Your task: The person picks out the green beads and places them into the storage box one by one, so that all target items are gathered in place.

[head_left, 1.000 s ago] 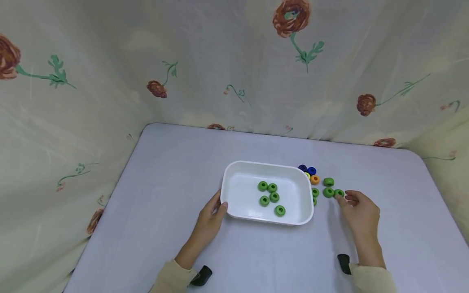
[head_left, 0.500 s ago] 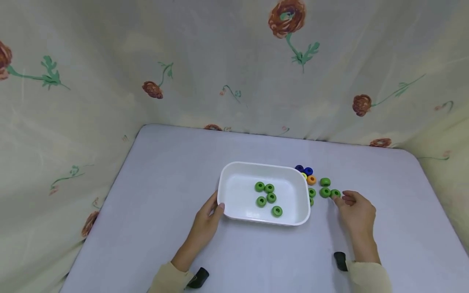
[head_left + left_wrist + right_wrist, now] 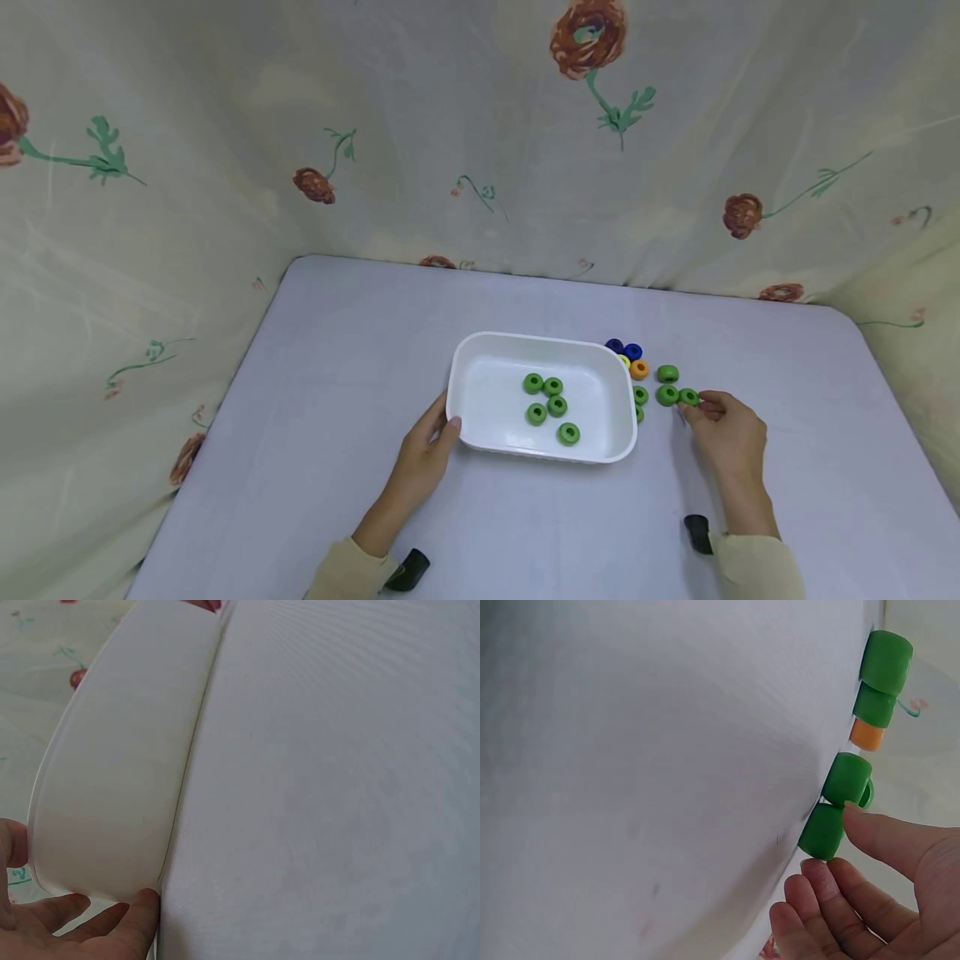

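On the left, the left hand (image 3: pixel 418 462) grips the near left corner of a white plastic tray (image 3: pixel 480 446), its thumb over the rim. In the left wrist view, fingertips (image 3: pixel 142 900) press against the tray's outer wall. Several green beads (image 3: pixel 569 433) with holes lie inside the tray. To its right, the right hand (image 3: pixel 727 437) pinches a green bead (image 3: pixel 823 831) between thumb and fingers, at table level. That bead touches a neighbouring green bead (image 3: pixel 667 395); another green bead (image 3: pixel 667 373) sits just behind them.
Against the tray's right side lie an orange bead (image 3: pixel 639 369), a blue bead (image 3: pixel 633 352), a dark blue bead (image 3: pixel 614 345), and a yellow bead (image 3: pixel 625 361) partly hidden by the rim. Two more green beads (image 3: pixel 640 395) are there. Flowered cloth (image 3: pixel 480 167) hangs behind the white table (image 3: pixel 360 325).
The head view has shifted slightly. The right thumb and fingers have edged a little left about the end green bead, which now shows more fully. The left hand and tray stay put.
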Action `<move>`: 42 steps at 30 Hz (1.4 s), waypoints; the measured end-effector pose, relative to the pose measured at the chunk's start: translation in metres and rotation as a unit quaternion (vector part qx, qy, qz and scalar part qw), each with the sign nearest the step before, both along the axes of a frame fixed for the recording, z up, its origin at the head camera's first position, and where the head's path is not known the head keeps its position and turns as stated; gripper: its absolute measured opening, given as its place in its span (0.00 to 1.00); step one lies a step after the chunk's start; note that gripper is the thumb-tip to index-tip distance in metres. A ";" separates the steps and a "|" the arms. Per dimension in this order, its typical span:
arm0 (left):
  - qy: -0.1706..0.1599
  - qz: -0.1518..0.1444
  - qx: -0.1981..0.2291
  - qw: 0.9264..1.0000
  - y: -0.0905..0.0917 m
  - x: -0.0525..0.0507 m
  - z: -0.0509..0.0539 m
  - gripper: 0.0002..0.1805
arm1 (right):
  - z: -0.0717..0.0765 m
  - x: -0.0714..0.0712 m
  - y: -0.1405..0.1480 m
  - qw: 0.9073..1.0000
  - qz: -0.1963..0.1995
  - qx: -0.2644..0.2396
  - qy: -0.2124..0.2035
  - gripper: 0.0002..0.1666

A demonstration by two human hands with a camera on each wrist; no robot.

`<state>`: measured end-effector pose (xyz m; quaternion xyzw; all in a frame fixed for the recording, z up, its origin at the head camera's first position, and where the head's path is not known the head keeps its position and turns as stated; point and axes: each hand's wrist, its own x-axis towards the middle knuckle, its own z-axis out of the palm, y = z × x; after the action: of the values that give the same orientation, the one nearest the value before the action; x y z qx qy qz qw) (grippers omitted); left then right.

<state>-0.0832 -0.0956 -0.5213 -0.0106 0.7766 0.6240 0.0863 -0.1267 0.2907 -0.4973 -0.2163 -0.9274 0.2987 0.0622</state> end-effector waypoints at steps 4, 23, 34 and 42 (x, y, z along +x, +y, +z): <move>-0.005 0.002 0.003 1.000 0.000 0.001 0.001 0.33 | -0.002 -0.001 0.001 1.000 0.002 0.001 -0.008 0.25; 0.007 -0.003 -0.002 1.000 0.000 0.000 0.000 0.32 | -0.005 -0.007 0.002 0.999 0.018 0.017 -0.037 0.26; -0.001 0.000 -0.006 1.000 0.001 0.000 0.004 0.33 | -0.004 -0.006 0.000 0.999 0.005 0.006 -0.046 0.26; -0.002 0.000 -0.010 1.000 0.001 -0.001 0.003 0.32 | -0.002 -0.005 0.002 0.999 -0.007 -0.001 -0.046 0.27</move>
<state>-0.0841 -0.0944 -0.5181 -0.0125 0.7826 0.6162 0.0879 -0.1313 0.2922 -0.4995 -0.2362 -0.9274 0.2892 0.0214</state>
